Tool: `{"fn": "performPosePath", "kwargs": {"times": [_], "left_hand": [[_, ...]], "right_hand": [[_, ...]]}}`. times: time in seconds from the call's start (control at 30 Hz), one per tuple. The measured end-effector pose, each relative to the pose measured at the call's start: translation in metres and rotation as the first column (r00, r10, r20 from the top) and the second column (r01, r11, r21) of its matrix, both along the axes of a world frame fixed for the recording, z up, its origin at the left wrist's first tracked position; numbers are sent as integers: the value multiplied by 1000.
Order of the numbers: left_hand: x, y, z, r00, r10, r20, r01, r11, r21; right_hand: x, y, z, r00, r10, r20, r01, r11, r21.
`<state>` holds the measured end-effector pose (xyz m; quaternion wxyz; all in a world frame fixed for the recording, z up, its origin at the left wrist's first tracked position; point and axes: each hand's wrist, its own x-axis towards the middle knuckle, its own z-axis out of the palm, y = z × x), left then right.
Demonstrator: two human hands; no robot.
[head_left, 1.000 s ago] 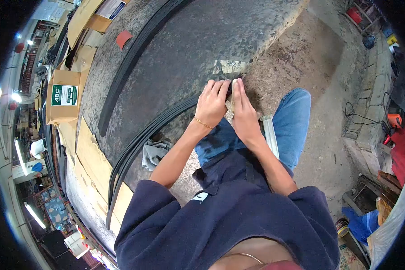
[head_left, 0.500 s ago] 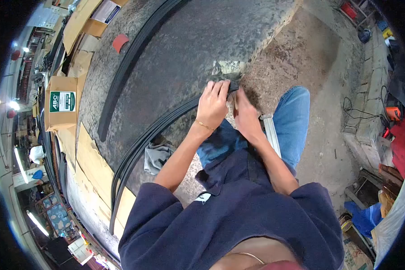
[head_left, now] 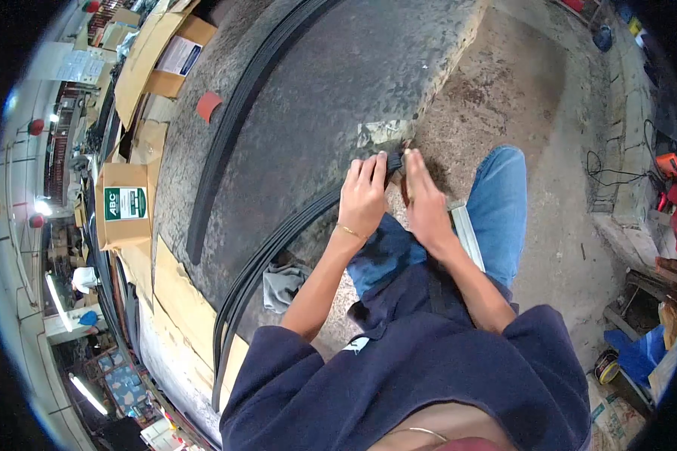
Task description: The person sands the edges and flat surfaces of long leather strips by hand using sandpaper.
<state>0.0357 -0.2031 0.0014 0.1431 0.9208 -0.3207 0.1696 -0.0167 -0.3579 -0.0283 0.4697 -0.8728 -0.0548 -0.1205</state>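
Observation:
A bundle of long black strips curves up from the lower left to its end near the table edge. My left hand, with a thin bracelet at the wrist, is wrapped round the bundle close to that end. Right beside the bundle's end, my right hand is closed on a brownish object, mostly hidden by the fingers. A second black bundle lies curved on the dark tabletop.
Cardboard and an open box with a green label lie at the left. A red piece is on the table. A grey cloth hangs near my left forearm. A cable lies at the right.
The whole view has shifted, so the table and box appear lower and further right. My right hand has turned more upright beside the bundle's end; my left hand keeps its hold.

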Motion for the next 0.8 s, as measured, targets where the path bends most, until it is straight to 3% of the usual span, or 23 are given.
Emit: {"fn": "performPosePath", "kwargs": {"times": [0.07,0.13,0.2,0.33,0.37,0.53,0.6,0.73,0.8], "left_hand": [[-6,-1,9,1000,12,-14,-11,999,44],[-10,-2,5,996,41,85,-55,984,170],[-7,-3,3,985,46,163,-82,973,217],[-14,-3,3,981,59,186,-111,952,285],[-16,-3,4,986,66,153,-107,955,277],[-20,-1,4,988,58,144,-102,941,321],[-20,-2,3,986,61,157,-110,937,331],[-22,-1,3,993,77,95,-102,951,293],[-19,1,2,993,55,109,-90,934,347]], "right_hand": [[-10,4,23,991,124,57,-125,992,14],[-6,5,8,992,81,101,-79,997,-22],[-3,-5,4,977,19,-213,-18,1000,8],[-11,-9,13,990,-28,-138,40,995,91],[-12,-9,16,999,15,-40,-13,999,43],[-18,-4,17,998,59,4,-59,998,4],[-14,-7,15,998,17,-66,-16,1000,21],[-22,3,28,993,55,101,-55,998,-4],[-21,1,29,995,58,82,-59,998,9]]}}
